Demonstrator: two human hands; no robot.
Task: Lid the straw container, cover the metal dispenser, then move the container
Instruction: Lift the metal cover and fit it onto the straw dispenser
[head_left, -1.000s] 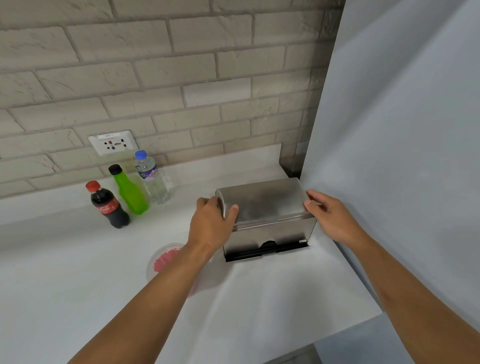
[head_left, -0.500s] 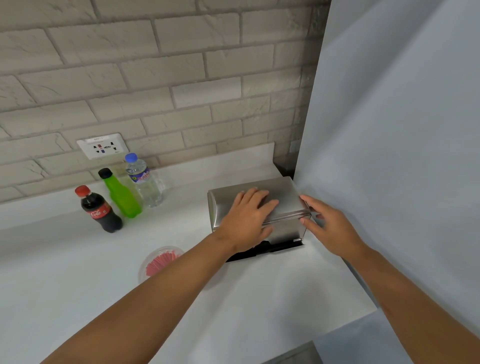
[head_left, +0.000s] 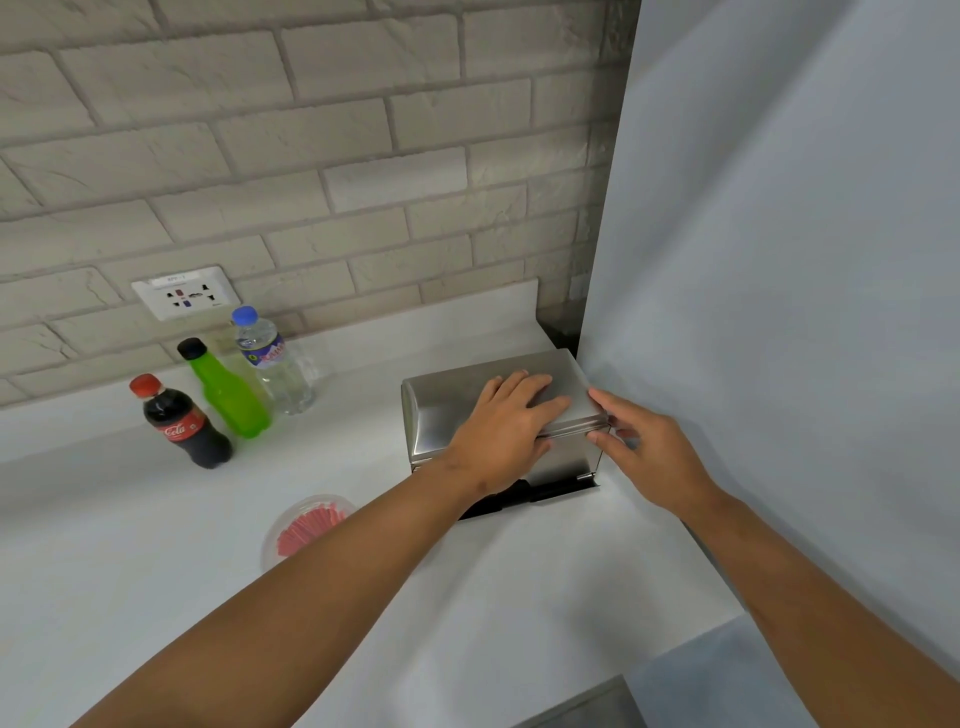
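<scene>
While both hands meet at the metal box, things stand so:
Left hand (head_left: 506, 431): flat, fingers spread, palm down on the cover.
Right hand (head_left: 652, 454): fingers loosely curled, touching the cover's right front corner.
Metal dispenser (head_left: 441, 415): on the counter (head_left: 519, 597), against the right wall, covered.
Straw container (head_left: 306, 527): left of it, partly behind the left forearm.

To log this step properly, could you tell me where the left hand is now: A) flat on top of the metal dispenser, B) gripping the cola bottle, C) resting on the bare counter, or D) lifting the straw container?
A: the left hand lies palm-down on the metal dispenser.
</scene>
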